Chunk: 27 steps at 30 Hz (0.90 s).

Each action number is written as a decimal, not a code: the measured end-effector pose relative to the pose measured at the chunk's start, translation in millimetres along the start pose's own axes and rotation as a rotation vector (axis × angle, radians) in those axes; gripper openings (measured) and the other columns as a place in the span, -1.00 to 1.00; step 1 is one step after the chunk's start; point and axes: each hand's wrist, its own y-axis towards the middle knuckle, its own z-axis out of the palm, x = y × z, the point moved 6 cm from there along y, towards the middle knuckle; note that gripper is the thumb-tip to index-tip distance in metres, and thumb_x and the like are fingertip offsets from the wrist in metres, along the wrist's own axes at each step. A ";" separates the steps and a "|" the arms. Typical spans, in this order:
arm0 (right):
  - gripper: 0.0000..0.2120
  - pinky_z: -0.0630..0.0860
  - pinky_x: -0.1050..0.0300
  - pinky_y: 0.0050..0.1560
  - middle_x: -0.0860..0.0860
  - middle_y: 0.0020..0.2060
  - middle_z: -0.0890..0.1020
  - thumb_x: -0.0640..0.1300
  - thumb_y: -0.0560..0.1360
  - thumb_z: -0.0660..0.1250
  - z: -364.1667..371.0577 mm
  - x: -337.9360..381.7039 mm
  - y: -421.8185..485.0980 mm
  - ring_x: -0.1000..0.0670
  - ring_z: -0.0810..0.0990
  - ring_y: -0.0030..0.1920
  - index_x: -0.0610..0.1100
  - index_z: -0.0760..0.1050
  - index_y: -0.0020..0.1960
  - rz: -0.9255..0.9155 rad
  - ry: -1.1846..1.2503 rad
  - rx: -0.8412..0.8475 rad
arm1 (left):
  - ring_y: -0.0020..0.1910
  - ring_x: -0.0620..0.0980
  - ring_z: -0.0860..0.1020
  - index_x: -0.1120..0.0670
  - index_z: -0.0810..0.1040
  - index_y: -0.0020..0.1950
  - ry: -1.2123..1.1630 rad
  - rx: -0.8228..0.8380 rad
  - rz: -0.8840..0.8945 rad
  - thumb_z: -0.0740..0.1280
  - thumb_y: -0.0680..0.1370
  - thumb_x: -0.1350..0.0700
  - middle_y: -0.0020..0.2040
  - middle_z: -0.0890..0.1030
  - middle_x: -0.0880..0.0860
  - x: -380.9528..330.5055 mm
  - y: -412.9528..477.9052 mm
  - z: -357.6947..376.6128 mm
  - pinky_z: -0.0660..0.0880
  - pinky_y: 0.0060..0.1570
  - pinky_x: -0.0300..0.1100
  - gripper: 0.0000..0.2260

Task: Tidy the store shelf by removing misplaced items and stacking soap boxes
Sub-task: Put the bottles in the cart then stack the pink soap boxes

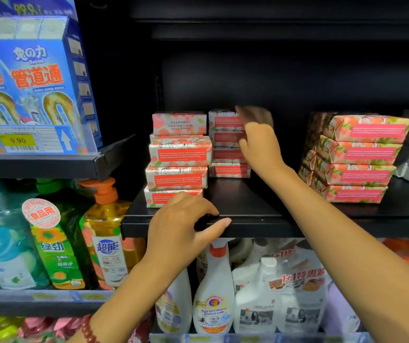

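Soap boxes (pixel 178 154) stand in stacks on the dark shelf (pixel 260 209) in front of me. Nearest, my left hand (pixel 181 229) grips the shelf's front lip, with the fingers (pixel 198 204) curled on top and the thumb against the edge, steadying me. Just behind it is the front stack (pixel 177 179), slightly staggered, its top box turned so the print reads upside down. Farther in, my right hand (pixel 257 137) is on the back stack (pixel 225 154), fingers (pixel 255 115) hooked over the top box and thumb against the front faces, grasping the upper boxes at their right end. A third stack (pixel 361 154) sits well apart to the right.

I judge these boxes stiff and dense for their size, each a solid bar in glossy paper, so they should slide over each other easily. Clamping across the long sides or squeezing from both short ends should hold several together. Pinching one corner might tear the wrap.
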 end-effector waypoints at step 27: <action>-0.76 0.45 0.11 0.12 -0.10 0.05 0.48 -0.16 0.54 0.34 -74.7 53.9 -136.0 -0.08 0.48 0.06 -0.24 0.51 0.17 -0.713 0.062 -0.605 | 0.06 0.00 0.63 -0.07 0.67 -0.02 -1.058 0.130 -0.560 0.39 0.39 -0.16 0.02 0.68 0.00 -0.7 22.3 -22.5 0.52 0.08 0.04 -0.74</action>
